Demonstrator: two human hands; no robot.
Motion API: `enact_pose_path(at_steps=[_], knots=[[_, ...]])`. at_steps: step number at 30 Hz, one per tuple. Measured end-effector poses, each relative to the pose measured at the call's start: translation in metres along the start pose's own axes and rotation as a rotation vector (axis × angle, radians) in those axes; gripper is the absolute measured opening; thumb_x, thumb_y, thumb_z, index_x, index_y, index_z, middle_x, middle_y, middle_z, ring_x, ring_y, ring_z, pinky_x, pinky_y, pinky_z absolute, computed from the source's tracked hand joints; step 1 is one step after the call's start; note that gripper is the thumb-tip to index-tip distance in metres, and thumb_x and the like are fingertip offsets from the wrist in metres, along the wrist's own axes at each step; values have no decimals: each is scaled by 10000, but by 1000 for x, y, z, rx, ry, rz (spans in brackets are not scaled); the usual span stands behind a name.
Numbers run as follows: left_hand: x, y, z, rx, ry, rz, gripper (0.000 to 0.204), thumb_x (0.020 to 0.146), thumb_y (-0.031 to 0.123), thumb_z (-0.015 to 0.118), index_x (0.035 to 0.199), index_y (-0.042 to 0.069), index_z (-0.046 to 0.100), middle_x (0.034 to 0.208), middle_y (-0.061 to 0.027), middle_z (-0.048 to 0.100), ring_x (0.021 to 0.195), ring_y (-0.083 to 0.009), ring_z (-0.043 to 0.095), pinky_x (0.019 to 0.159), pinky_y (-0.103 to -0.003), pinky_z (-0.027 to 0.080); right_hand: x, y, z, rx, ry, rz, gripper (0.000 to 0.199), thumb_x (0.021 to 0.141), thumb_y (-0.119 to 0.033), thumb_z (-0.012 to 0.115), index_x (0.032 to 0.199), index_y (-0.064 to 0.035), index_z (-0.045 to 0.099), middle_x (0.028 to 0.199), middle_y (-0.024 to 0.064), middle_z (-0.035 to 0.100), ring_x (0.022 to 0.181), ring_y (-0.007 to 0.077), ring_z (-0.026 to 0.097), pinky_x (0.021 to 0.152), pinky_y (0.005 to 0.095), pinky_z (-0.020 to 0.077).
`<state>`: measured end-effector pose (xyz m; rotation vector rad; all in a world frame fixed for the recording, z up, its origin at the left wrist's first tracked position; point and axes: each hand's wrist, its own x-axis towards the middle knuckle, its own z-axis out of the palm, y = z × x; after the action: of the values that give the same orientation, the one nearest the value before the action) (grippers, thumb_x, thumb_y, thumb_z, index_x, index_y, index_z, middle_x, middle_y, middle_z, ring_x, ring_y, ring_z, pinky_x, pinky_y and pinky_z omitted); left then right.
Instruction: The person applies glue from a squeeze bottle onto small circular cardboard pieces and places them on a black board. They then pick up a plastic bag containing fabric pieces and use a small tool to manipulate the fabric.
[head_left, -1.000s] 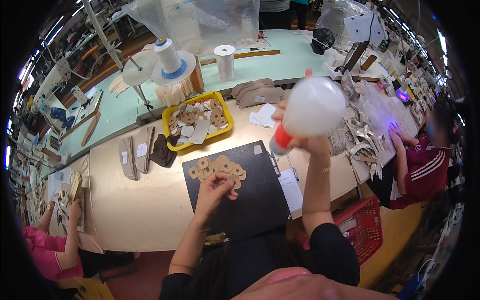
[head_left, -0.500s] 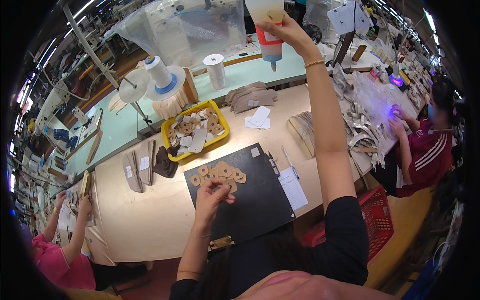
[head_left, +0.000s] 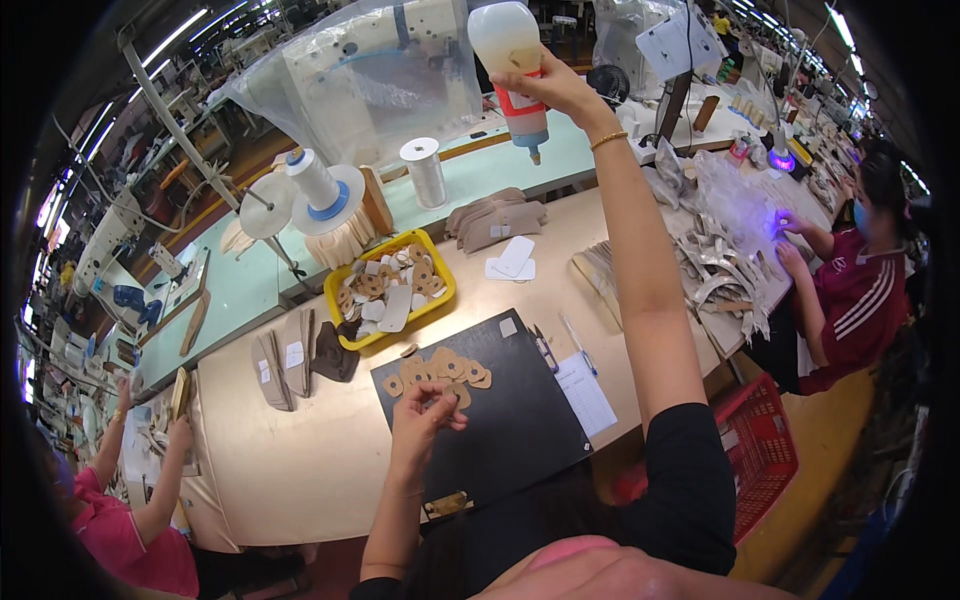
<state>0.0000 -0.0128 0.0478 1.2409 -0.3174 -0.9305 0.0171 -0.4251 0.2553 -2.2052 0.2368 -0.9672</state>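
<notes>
My right hand (head_left: pixel 552 88) is raised at the far side, wrapped round a squeeze bottle (head_left: pixel 505 40). The bottle is upside down, its blue-grey nozzle pointing down; it is translucent white with a red label and holds yellowish liquid. Over a black board (head_left: pixel 510 430), my left hand (head_left: pixel 422 420) has its thumb and fingers pinched together. Whatever lies between them is too small to make out. Just beyond the fingertips lies a loose pile of small brown pieces (head_left: pixel 448 362), several with a dark round spot.
A yellow basket (head_left: pixel 450 290) of brown and white pieces stands beyond the board. Thread cones (head_left: pixel 318 170), stacked grey-brown pieces (head_left: pixel 500 218), pens (head_left: pixel 578 340) and a paper sheet (head_left: pixel 585 395) lie around. People work at left (head_left: pixel 130 530) and right (head_left: pixel 850 290); a red crate (head_left: pixel 760 470) is low right.
The whole view has shifted slightly, so more of the raised bottle shows. My right hand still grips it upside down, and my left hand stays pinched by the brown pieces.
</notes>
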Motion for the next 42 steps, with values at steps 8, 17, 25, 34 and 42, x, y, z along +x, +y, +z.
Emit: enact_pose_path(at_steps=[8, 17, 25, 34, 42], knots=[[0, -4, -3, -12, 15, -15, 195, 847, 56, 652, 982, 8, 519, 814, -86, 602, 617, -176, 644, 528, -263, 552, -44, -6, 0, 264, -154, 83, 584, 753, -465, 741, 1152, -73, 573, 1054, 50, 643, 996, 140, 595, 877, 327, 492], [7, -8, -4, -55, 36, -17, 178, 861, 62, 637, 976, -26, 533, 883, -97, 559, 657, -183, 651, 577, -260, 570, -207, -15, 93, 1076, -219, 227, 846, 623, -297, 863, 1300, -35, 428, 1183, 110, 592, 1040, 194, 597, 846, 357, 534], [8, -5, 0, -39, 46, -54, 229, 865, 69, 632, 1039, -44, 535, 850, -75, 558, 693, -185, 657, 608, -254, 564, -242, -36, 109, 1019, -205, 224, 1042, 563, -642, 754, 1323, -19, 409, 1352, 216, 437, 882, 240, 658, 683, 329, 580], [9, 3, 3, -22, 45, 20, 342, 850, 100, 668, 1111, -91, 556, 845, -111, 630, 702, -180, 662, 603, -256, 551, -261, -47, 112, 782, 320, 196, 948, 671, -744, 598, 1163, 59, 483, 1077, 156, 585, 879, 232, 638, 755, 345, 552], [0, 14, 7, 3, 54, -7, 338, 850, 97, 664, 1099, -107, 562, 814, -113, 635, 659, -161, 657, 588, -242, 540, -276, -60, 137, 502, 278, 46, 942, 676, -742, 598, 1089, 96, 481, 978, 150, 568, 801, 276, 667, 698, 395, 591]])
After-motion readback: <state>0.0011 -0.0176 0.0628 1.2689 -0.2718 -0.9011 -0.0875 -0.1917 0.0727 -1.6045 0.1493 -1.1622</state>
